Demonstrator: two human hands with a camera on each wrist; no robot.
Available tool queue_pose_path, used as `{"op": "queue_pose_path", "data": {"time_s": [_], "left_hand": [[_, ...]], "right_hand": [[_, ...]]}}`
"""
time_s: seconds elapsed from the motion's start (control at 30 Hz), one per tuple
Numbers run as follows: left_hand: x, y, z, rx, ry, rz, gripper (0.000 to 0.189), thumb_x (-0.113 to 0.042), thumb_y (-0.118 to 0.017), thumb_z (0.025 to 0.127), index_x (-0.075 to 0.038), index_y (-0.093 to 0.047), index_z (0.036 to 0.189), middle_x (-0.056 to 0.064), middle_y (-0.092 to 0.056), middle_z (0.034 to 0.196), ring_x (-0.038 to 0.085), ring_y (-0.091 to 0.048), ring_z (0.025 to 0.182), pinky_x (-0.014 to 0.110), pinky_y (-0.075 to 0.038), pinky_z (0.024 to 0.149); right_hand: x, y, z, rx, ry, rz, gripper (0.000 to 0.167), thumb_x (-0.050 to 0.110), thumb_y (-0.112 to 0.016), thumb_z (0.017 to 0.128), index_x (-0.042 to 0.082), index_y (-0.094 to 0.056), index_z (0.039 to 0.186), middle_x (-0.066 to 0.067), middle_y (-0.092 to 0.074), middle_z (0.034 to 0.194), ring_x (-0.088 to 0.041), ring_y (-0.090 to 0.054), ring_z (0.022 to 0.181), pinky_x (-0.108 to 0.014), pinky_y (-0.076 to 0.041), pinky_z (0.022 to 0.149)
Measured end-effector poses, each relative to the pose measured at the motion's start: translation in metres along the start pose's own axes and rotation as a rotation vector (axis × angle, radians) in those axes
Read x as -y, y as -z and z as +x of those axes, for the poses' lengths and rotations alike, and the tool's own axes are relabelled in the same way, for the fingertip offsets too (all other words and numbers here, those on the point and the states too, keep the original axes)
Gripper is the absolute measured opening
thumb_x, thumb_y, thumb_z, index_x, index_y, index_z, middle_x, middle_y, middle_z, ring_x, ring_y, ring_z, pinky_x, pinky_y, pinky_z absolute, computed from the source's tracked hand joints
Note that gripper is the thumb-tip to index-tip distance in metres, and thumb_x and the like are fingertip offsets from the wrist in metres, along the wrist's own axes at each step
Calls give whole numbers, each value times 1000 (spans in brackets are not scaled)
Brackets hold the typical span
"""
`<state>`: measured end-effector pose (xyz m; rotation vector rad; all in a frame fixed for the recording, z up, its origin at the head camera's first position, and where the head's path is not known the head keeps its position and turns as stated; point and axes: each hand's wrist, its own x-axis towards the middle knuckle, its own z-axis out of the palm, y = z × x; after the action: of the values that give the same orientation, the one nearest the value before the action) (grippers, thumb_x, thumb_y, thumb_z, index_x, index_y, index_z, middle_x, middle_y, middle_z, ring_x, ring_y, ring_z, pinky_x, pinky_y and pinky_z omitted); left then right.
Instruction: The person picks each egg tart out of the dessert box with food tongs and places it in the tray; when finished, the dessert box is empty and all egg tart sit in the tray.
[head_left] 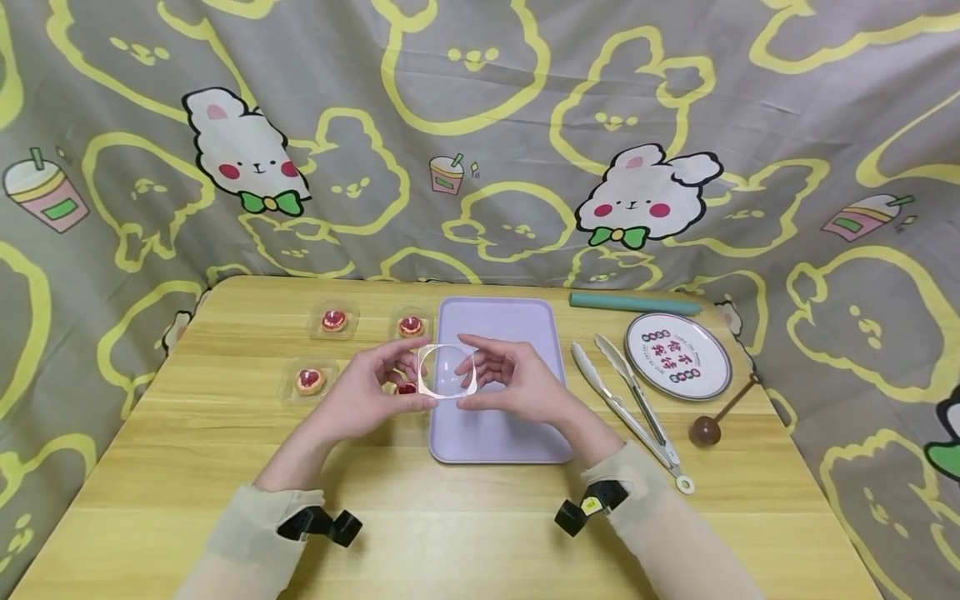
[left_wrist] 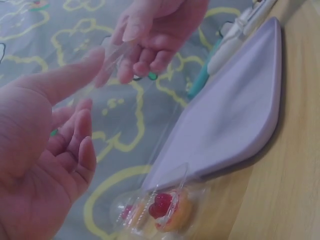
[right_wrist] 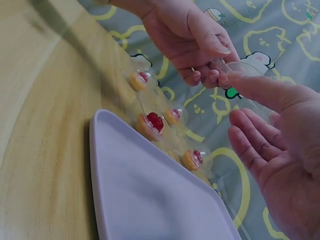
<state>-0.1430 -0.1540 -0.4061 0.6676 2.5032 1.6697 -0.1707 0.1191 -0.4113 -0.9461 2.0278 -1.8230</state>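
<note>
Above the lilac tray (head_left: pixel 498 442), a clear square plastic lid with a round dome (head_left: pixel 448 372) is held up between the two hands. The left hand (head_left: pixel 371 385) pinches its left edge between thumb and fingers. On the opposite edge, the right hand (head_left: pixel 521 382) has the same kind of pinch. In the left wrist view the lid (left_wrist: pixel 117 54) is thin and see-through, so its outline is hard to make out. Beside the tray, a small berry tart in clear packaging (right_wrist: pixel 151 125) is partly hidden behind the left hand in the head view.
More packaged berry tarts (head_left: pixel 309 382) sit on the table's left side. To the tray's right lie metal tongs (head_left: pixel 630 408), a white printed plate (head_left: pixel 678 357) and a brown ball-ended stick (head_left: pixel 705 431). A teal roll (head_left: pixel 633 303) lies at the back, before a patterned curtain (head_left: pixel 480 200).
</note>
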Motion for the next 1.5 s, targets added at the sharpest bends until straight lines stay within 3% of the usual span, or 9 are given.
{"op": "queue_pose_path", "data": {"time_s": [0.2,0.43,0.6,0.77,0.93,1.03,1.17,1.3,1.5], "left_hand": [[0,0,-1,-41,-34,22,70,-4,-91,83,-6,-62,146,9,-70,100,30,-67,91,46,-58,78],[1,-2,-2,-84,-108,72,30,0,-84,89,-7,-80,117,3,-75,103,18,-67,92,38,-59,79],[3,-3,-2,-113,-167,68,20,4,-83,89,-9,-84,104,3,-71,112,22,-67,105,37,-58,86],[5,-5,-4,-128,-130,9,21,9,-77,91,-7,-84,104,11,-73,125,28,-69,114,33,-60,86],[5,-9,-6,-107,-57,-96,20,5,-72,97,0,-80,115,11,-78,115,35,-76,97,35,-64,76],[4,-10,-7,-92,-26,-115,28,2,-76,96,0,-77,124,12,-77,117,30,-77,95,38,-65,77],[3,-11,-8,-63,10,-125,48,-4,-83,91,-1,-70,137,13,-73,129,31,-76,105,46,-63,88],[3,-11,-8,-54,6,-127,63,-13,-88,89,0,-62,145,13,-66,141,35,-72,116,53,-59,94],[7,-12,-7,-58,-17,-105,71,-17,-88,90,-1,-55,151,13,-58,151,37,-67,123,52,-58,96]], "right_hand": [[-1,1,-2,-26,30,-13,71,-18,-73,90,-3,-48,155,-25,-73,119,-37,-74,102,-40,-62,90],[0,-1,-3,-107,31,-41,27,-14,-72,93,-10,-74,120,-24,-73,119,-28,-72,103,-33,-61,88],[-2,-2,-3,-150,29,-63,19,-12,-71,95,-8,-78,112,-21,-70,131,-29,-68,120,-30,-58,95],[-5,-3,-3,-165,5,-21,20,-8,-69,98,-10,-76,117,-20,-74,123,-31,-72,115,-38,-60,94],[-5,-6,-4,-116,-14,89,30,-10,-62,102,-14,-66,132,-28,-73,117,-41,-74,106,-54,-60,91],[-4,-6,-5,-84,-28,76,44,-11,-65,100,-10,-59,143,-28,-71,125,-41,-71,114,-48,-59,96],[-5,-6,-6,-41,-40,48,62,-13,-70,95,-7,-48,153,-26,-66,137,-38,-67,124,-37,-56,101],[-4,-7,-6,-38,-45,19,64,-4,-72,98,-6,-44,156,-22,-65,140,-35,-67,125,-38,-54,104],[-6,-10,-5,-55,-63,18,65,3,-72,101,-5,-41,158,-18,-67,139,-35,-68,124,-36,-54,104]]}}
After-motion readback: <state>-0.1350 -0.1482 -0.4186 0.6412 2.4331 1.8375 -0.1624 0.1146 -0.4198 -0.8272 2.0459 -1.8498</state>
